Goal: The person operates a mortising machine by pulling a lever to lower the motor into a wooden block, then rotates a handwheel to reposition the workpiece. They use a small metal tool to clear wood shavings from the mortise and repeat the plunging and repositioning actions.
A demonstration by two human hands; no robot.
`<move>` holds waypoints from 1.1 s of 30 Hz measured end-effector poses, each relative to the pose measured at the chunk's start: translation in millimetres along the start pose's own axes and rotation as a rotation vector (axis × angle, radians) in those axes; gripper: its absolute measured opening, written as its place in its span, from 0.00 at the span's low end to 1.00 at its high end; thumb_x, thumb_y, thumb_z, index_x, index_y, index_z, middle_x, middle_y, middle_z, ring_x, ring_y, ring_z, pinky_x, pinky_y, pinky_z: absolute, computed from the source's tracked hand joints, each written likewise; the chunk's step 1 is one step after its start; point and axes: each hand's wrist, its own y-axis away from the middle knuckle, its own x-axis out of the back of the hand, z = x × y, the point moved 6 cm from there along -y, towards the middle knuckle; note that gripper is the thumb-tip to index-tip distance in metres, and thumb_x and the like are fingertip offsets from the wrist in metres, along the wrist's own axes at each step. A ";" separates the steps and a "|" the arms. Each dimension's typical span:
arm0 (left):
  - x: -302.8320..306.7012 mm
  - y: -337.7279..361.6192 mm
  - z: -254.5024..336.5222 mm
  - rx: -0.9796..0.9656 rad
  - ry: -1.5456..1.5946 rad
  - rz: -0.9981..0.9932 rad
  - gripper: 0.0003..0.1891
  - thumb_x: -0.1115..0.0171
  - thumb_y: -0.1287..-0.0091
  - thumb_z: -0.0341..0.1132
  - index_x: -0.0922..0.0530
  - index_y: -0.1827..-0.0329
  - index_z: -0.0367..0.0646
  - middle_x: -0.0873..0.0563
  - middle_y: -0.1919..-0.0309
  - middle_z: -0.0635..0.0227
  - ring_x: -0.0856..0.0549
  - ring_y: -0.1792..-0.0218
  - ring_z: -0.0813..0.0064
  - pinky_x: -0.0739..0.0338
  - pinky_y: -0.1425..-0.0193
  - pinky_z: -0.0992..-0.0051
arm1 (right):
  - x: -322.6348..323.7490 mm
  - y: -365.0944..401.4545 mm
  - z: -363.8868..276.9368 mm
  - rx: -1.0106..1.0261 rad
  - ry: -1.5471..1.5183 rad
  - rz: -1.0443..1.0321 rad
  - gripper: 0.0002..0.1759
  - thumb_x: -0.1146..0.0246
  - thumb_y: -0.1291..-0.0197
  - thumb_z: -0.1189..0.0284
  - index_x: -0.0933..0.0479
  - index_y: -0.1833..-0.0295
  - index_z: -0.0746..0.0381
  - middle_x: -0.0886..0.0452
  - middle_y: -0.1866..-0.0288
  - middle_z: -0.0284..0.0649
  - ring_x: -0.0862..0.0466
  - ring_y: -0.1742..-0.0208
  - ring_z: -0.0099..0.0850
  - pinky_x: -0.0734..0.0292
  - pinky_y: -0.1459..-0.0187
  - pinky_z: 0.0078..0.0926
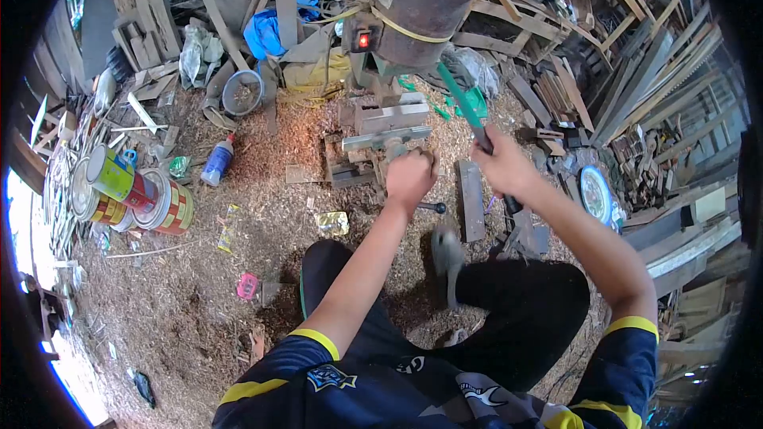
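Observation:
My left hand (412, 178) is closed in a fist at the front of a metal vise (358, 175). Whatever its fingers hold is hidden. Just beyond the knuckles, a flat metal bar (369, 141) lies across the vise jaws. A handle with a dark round knob (433, 207) sticks out below that hand. My right hand (506, 164) is wrapped round the dark grip of a long green bar (459, 97), which slants up toward a rusty machine head (425, 20). A red light glows on the machine's switch box (363, 40).
Wood shavings cover the ground. Paint cans (163, 202) and a blue bottle (218, 160) stand left, near a bucket (243, 93). A dark plank (471, 200) lies by my right knee. A blurred grey shape (447, 253) is between my legs. Stacked timber (668, 71) lines the right.

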 end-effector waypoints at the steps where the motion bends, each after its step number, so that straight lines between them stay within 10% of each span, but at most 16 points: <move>1: 3.7 0.9 -0.4 0.008 0.002 0.001 0.22 0.38 0.22 0.44 0.15 0.76 0.42 0.12 0.73 0.56 0.12 0.75 0.53 0.15 0.69 0.57 | -10.7 -7.7 13.4 0.078 -0.006 0.062 0.13 0.37 0.22 0.64 0.29 0.48 0.62 0.25 0.74 0.38 0.24 0.84 0.31 0.28 0.82 0.37; 8: 20.0 -2.6 0.5 0.070 0.208 0.141 0.18 0.40 0.21 0.40 0.16 0.71 0.41 0.13 0.70 0.57 0.12 0.66 0.51 0.16 0.59 0.55 | -45.0 -8.9 31.4 -0.016 -0.140 0.117 0.16 0.38 0.20 0.60 0.28 0.48 0.63 0.21 0.75 0.44 0.19 0.82 0.40 0.25 0.78 0.45; 11: 17.6 -1.9 1.4 0.100 0.222 0.162 0.18 0.41 0.20 0.39 0.16 0.70 0.40 0.13 0.69 0.55 0.13 0.67 0.49 0.18 0.61 0.52 | -67.9 -31.8 59.5 0.328 -0.002 0.379 0.16 0.38 0.20 0.61 0.26 0.43 0.63 0.16 0.69 0.59 0.14 0.69 0.60 0.24 0.66 0.55; 24: 10.4 1.9 3.2 0.166 0.161 0.080 0.23 0.44 0.17 0.42 0.18 0.69 0.35 0.14 0.69 0.47 0.13 0.64 0.41 0.19 0.57 0.48 | -96.2 -51.0 84.9 0.351 -0.116 0.383 0.17 0.42 0.20 0.62 0.29 0.41 0.64 0.15 0.58 0.67 0.14 0.60 0.69 0.20 0.57 0.63; 29: -1.2 -0.6 -4.7 0.185 0.097 0.013 0.27 0.48 0.16 0.49 0.16 0.68 0.36 0.12 0.68 0.44 0.12 0.63 0.38 0.18 0.54 0.43 | -33.3 -9.2 31.4 0.100 -0.451 -0.098 0.14 0.43 0.21 0.67 0.30 0.41 0.65 0.24 0.74 0.40 0.23 0.83 0.34 0.21 0.77 0.40; 33: 1.8 -0.9 -1.6 0.146 0.097 -0.034 0.29 0.49 0.16 0.50 0.16 0.70 0.37 0.13 0.70 0.43 0.13 0.64 0.37 0.19 0.54 0.42 | 14.1 4.7 5.1 0.108 -0.871 -0.362 0.04 0.42 0.29 0.75 0.28 0.53 0.64 0.24 0.73 0.38 0.27 0.82 0.28 0.30 0.80 0.31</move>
